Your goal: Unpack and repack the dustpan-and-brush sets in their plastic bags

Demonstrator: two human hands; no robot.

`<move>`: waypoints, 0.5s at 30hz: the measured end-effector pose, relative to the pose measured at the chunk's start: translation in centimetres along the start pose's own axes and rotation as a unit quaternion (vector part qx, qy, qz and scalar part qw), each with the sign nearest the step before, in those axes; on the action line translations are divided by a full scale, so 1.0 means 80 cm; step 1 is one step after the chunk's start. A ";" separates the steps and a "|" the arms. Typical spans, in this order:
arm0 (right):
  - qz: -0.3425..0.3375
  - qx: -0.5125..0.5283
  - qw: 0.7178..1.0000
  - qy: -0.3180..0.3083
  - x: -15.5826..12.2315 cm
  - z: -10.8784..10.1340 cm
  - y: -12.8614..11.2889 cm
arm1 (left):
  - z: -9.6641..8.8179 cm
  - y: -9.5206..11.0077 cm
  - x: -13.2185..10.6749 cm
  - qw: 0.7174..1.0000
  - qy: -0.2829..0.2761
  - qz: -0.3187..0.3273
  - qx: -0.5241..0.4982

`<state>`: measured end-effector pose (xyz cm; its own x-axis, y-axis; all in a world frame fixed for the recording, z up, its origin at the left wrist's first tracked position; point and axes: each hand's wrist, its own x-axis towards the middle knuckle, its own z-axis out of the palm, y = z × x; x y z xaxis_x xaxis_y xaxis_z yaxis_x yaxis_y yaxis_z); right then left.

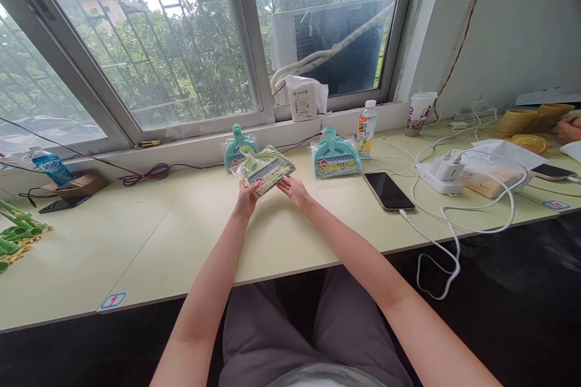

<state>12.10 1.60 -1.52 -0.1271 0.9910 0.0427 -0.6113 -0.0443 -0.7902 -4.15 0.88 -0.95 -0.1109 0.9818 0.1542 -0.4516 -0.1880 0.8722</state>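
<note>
A pale green mini dustpan and brush set point(266, 169) in clear plastic wrap is tilted up off the table between my hands. My left hand point(247, 199) grips its lower left edge, thumb on the front. My right hand point(296, 191) has its fingers at the lower right edge, fingertips partly hidden behind the pack. Just behind it, partly covered, stands a teal wrapped dustpan set point(236, 146). To the right, another teal dustpan set point(336, 157) stands upright in its wrap with a printed label.
A drink bottle point(366, 130), a tissue pack point(303, 100) and a cup point(420, 113) line the window side. At right lie a phone point(389, 191), a charging block point(440, 175) and looping white cables. A blue-labelled bottle point(53, 168) and green stalks point(20, 233) are at left. Another person's hand point(569, 130) shows far right.
</note>
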 end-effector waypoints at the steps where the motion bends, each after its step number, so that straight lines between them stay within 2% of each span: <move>1: 0.006 0.000 1.000 -0.010 0.000 -0.001 0.001 | 0.001 0.001 -0.001 1.000 -0.011 0.001 0.009; 3: -0.011 -0.001 1.000 0.009 0.000 -0.004 0.003 | 0.003 0.004 -0.004 0.998 -0.044 -0.005 0.033; 7: -0.055 -0.002 0.992 0.111 0.003 -0.010 0.003 | 0.005 0.009 -0.004 0.992 -0.089 -0.050 0.075; 10: -0.057 -0.020 0.990 0.128 0.005 -0.012 0.001 | -0.001 0.008 0.006 0.992 -0.035 -0.061 0.108; 13: -0.054 -0.046 0.992 0.103 0.006 -0.012 0.002 | -0.011 0.006 0.016 0.983 0.048 -0.058 0.170; 15: -0.053 -0.057 0.993 0.092 0.006 -0.012 0.003 | -0.018 0.006 0.020 0.976 0.077 -0.048 0.199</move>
<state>12.64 2.22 -2.29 0.0845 0.9961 0.0256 -0.5205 0.0661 -0.8513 -5.80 2.29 -0.93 -0.2313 0.9727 0.0170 -0.0897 -0.0387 0.9952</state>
